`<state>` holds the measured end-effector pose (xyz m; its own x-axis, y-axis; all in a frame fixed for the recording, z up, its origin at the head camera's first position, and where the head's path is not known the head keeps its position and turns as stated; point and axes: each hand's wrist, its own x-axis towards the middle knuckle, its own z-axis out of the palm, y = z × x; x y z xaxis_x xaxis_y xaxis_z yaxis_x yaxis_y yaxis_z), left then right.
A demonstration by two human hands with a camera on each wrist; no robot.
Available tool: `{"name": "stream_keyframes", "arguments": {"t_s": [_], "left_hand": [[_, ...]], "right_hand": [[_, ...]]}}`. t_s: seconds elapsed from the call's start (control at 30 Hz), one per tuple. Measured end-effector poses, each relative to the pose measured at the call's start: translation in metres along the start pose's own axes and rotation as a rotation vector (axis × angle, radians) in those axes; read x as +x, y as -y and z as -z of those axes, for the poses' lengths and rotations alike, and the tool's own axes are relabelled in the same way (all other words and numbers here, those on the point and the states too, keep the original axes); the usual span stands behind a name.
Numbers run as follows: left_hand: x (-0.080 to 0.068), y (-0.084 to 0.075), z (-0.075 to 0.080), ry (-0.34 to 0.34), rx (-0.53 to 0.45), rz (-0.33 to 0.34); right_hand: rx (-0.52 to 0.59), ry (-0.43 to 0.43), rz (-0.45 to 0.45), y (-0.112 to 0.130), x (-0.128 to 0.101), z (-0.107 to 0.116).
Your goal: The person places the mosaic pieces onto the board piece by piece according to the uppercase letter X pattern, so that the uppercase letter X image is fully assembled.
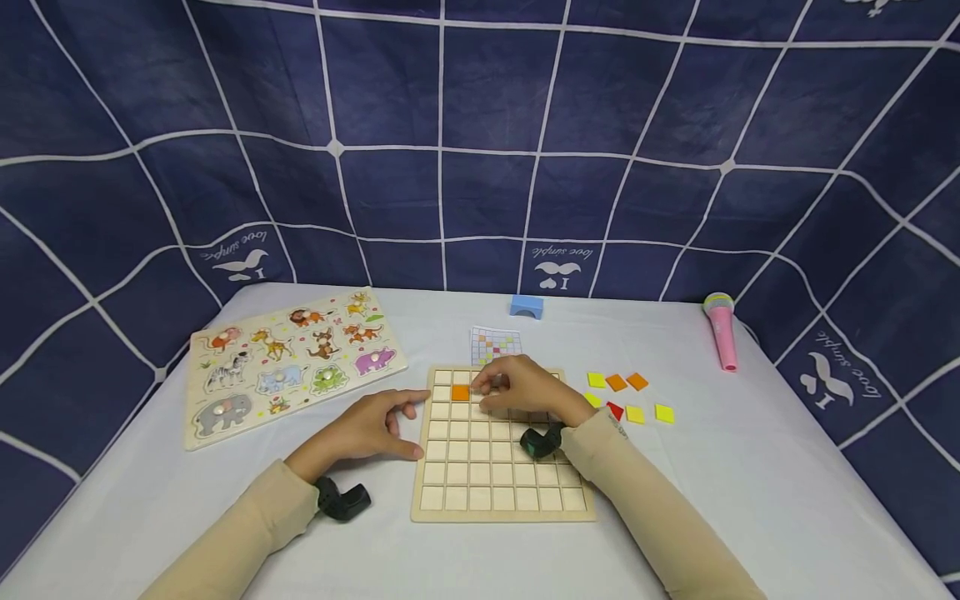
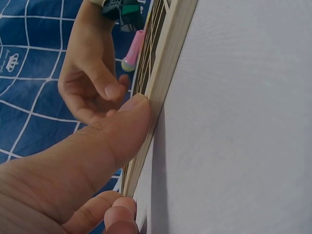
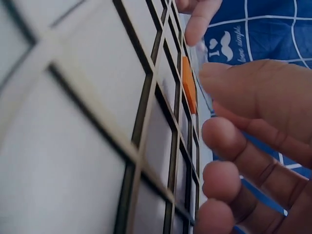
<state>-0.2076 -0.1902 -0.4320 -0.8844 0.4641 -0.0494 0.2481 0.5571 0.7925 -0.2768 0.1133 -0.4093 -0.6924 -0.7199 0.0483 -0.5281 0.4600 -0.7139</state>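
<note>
Wooden grid board (image 1: 480, 451): flat on the table, centre; side edges run near to far, near edge runs left to right. Seven cells each way, so no clear long axis. Orange tile (image 1: 461, 392): in the second cell from the left, second row from the far edge, sides in line with the grid; being square, it has no long axis either. Whether fully seated, cannot tell.

Right hand (image 1: 521, 387): over the far part of the board, just right of the tile, fingers loosely bent. Left hand (image 1: 370, 425): at the board's left edge, thumb and forefinger spread along it, thumb tip touching.

Materials: board pale, smooth wood with raised strips; white cloth (image 1: 360, 558) beneath. Right of the board, loose flat pieces: yellow tiles (image 1: 664, 413), orange tiles (image 1: 637, 381), and a pointed red piece (image 1: 615, 411). Printed grid card (image 1: 497, 343) beyond the far edge.

Between views: left wrist gives the board's side thickness and the thumb contact; right wrist gives the gap between right thumb and fingertips, and the strips' dark sides. Only the head view shows the loose pieces.
</note>
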Motion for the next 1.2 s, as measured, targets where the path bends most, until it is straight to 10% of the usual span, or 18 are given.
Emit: {"name": "stream_keyframes", "arguments": {"t_s": [1.2], "left_hand": [[0.0,0.0,0.0,0.0,0.011,0.01]], "right_hand": [[0.054,-0.24,-0.107,-0.046,-0.111,0.069]]}}
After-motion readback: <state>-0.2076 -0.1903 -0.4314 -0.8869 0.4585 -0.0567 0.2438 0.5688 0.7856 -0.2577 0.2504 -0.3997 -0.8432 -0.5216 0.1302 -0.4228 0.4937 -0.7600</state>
